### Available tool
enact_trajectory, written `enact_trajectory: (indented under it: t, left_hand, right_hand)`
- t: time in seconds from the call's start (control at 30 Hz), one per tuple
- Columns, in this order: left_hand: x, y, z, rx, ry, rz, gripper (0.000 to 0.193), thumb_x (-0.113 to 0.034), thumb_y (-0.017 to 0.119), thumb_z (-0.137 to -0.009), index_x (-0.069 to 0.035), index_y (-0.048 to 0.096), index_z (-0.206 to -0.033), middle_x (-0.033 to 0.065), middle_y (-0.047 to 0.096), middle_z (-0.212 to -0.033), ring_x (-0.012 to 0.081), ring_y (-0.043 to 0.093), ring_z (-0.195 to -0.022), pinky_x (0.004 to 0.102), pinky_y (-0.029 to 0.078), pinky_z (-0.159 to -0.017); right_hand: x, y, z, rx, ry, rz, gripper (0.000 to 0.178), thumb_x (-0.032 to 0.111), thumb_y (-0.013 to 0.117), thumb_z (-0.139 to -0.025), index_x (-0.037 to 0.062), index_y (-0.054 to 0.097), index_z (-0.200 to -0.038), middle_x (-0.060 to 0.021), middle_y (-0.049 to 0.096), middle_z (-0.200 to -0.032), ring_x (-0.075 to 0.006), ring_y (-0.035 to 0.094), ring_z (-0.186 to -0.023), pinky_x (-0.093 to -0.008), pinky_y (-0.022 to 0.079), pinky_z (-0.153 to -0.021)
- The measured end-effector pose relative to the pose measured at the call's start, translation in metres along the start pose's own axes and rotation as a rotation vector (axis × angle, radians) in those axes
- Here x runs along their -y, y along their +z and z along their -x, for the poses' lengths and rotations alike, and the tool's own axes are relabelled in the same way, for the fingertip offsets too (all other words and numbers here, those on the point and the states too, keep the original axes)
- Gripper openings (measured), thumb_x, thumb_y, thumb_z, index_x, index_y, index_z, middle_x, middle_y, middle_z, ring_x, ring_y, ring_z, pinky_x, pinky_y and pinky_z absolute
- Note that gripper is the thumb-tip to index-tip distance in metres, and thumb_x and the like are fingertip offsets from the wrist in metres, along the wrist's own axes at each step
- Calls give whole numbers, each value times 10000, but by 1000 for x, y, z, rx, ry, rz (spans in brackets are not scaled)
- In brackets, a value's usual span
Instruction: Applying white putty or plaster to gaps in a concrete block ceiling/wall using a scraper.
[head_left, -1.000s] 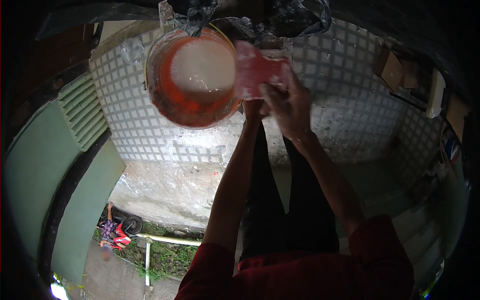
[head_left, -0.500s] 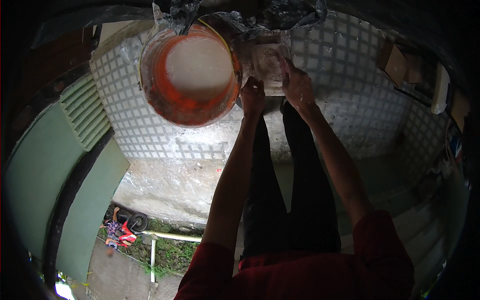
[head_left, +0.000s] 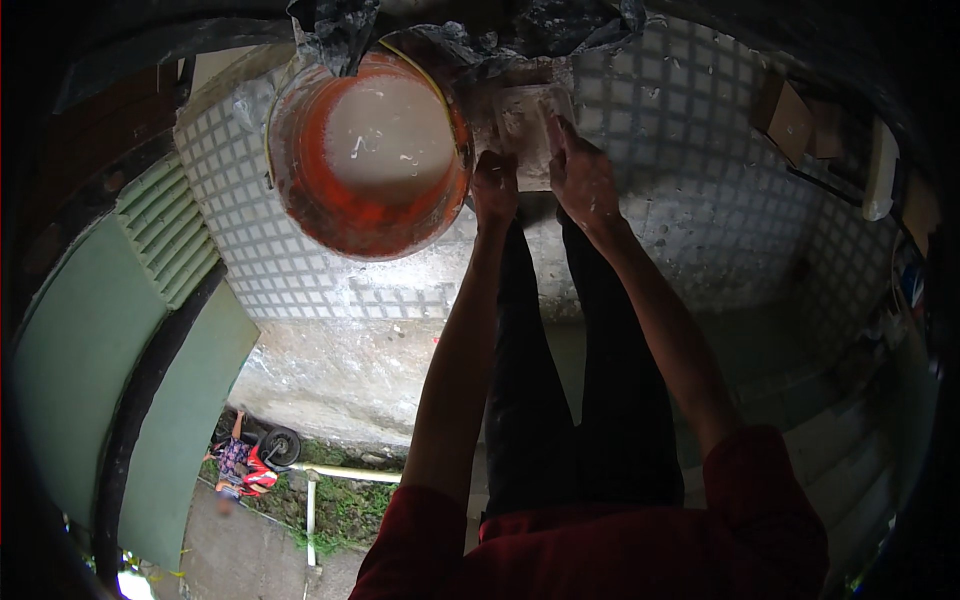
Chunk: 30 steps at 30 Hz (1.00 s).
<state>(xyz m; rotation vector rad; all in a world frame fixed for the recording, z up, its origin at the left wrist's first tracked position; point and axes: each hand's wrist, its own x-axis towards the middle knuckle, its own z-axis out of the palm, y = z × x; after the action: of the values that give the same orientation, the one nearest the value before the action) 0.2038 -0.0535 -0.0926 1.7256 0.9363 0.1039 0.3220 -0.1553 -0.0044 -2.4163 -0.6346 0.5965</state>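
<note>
An orange bucket (head_left: 440, 215), its rim smeared pale, holds a whitish liquid (head_left: 385, 135) with bright glints on it. Just right of the bucket is a dusty, shallow rectangular tray (head_left: 535, 100). My left hand (head_left: 495, 185) is closed with its fingers curled, at the tray's near left edge and beside the bucket. Against the tray's near right side, my right hand (head_left: 588, 185) is closed too, its upper fingers reaching along the tray. Shadow hides what either hand grips.
Black plastic sheeting (head_left: 530, 35) hangs over the far edge. Cardboard boxes (head_left: 783, 125) lie at the far right on patterned tiles (head_left: 690, 130). Left are green panels (head_left: 185, 400). Below left, a person (head_left: 235, 460) is beside a red motorbike (head_left: 262, 475), near a white pipe (head_left: 350, 472).
Both hands have shifted slightly left, and the left one has turned with its fingers tucked in. Bright glints now show on the bucket's liquid. The view has moved a little.
</note>
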Motion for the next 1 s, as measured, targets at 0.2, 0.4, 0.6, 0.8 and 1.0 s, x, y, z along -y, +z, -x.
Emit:
enact_trajectory:
  t: [0.2,0.4,0.6,0.8,1.0]
  left_hand:
    - [5,30,-19,-70,255,85,296,-202,536,-971,-2,540,-1189,215,620,-990,358,626,-933,388,492,-806]
    - [-8,55,-16,-36,42,130,457,-371,355,-1045,13,527,-1223,207,619,-1076,301,596,-992,361,459,-862]
    - [14,69,-35,-41,-2,320,473,-393,323,-1054,22,535,-1136,157,602,-994,234,552,-920,315,436,-854]
    - [-58,82,-19,20,3,504,505,-428,346,-1049,16,510,-1227,109,569,-1131,187,514,-1029,290,402,-931]
    - [-342,52,141,142,-76,687,573,-445,356,-1042,9,421,-1384,97,504,-1296,189,462,-1176,298,338,-1040]
  right_hand:
    - [-37,2,-12,-10,1,61,467,27,565,-845,22,507,-1308,-274,645,-929,-418,650,-837,-472,531,-723]
    - [-57,0,-10,8,-43,17,502,21,561,-838,47,497,-1335,-265,644,-958,-413,644,-853,-473,525,-743]
    - [-69,9,-16,29,-145,-41,535,31,567,-829,71,487,-1356,-253,632,-977,-406,632,-866,-476,516,-770]
    - [-46,-81,2,-17,-234,-84,566,44,575,-829,90,461,-1382,-228,621,-933,-396,625,-815,-474,510,-749]
    - [53,-385,118,-57,-77,-40,546,57,566,-827,79,472,-1364,-211,652,-969,-364,660,-870,-446,540,-741]
